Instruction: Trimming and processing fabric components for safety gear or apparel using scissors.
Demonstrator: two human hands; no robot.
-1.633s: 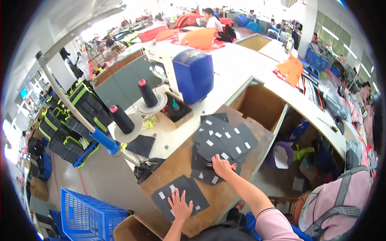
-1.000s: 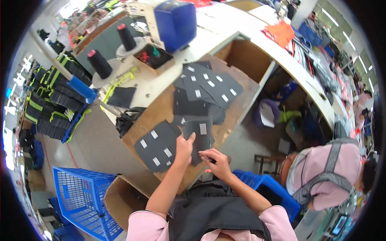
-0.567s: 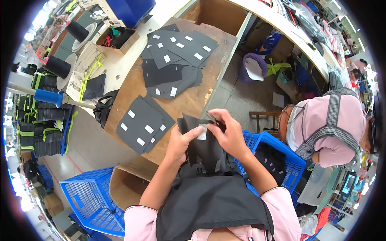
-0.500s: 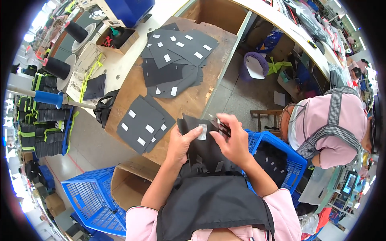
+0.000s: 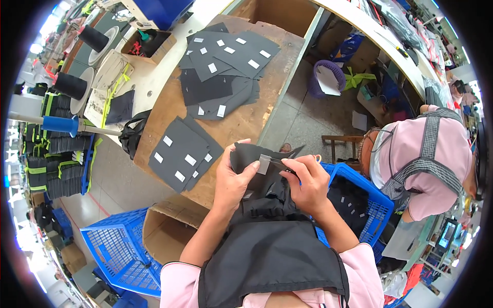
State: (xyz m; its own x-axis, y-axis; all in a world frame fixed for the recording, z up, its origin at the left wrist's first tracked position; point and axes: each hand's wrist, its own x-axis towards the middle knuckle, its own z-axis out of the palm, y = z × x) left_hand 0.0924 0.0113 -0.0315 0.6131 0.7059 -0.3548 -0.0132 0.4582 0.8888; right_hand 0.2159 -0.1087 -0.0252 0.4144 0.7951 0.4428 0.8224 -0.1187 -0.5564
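My left hand (image 5: 231, 180) grips a dark grey fabric piece (image 5: 247, 155) over my lap, its thumb pressed beside a white rectangular patch (image 5: 264, 165) on the fabric. In my right hand (image 5: 311, 186) is a small pair of thread snips (image 5: 278, 163), a finger ring showing behind the fingers. Their points reach the right edge of the patch. Whether the blades are closed on a thread is too small to tell. On the brown board to the left lie similar dark pieces (image 5: 179, 149) with white patches, and a larger pile (image 5: 221, 97) rests farther back.
Beside my right arm stands a blue crate (image 5: 377, 218) with dark pieces inside. A cardboard box (image 5: 169, 226) and another blue crate (image 5: 120, 251) are at lower left. A co-worker in pink (image 5: 421, 159) bends over at right. A purple basket (image 5: 316, 87) stands on the floor.
My right hand has turned and come lower, bringing the snips' points to the patch. The fabric has been tilted, and its top corner now sticks out to the right.
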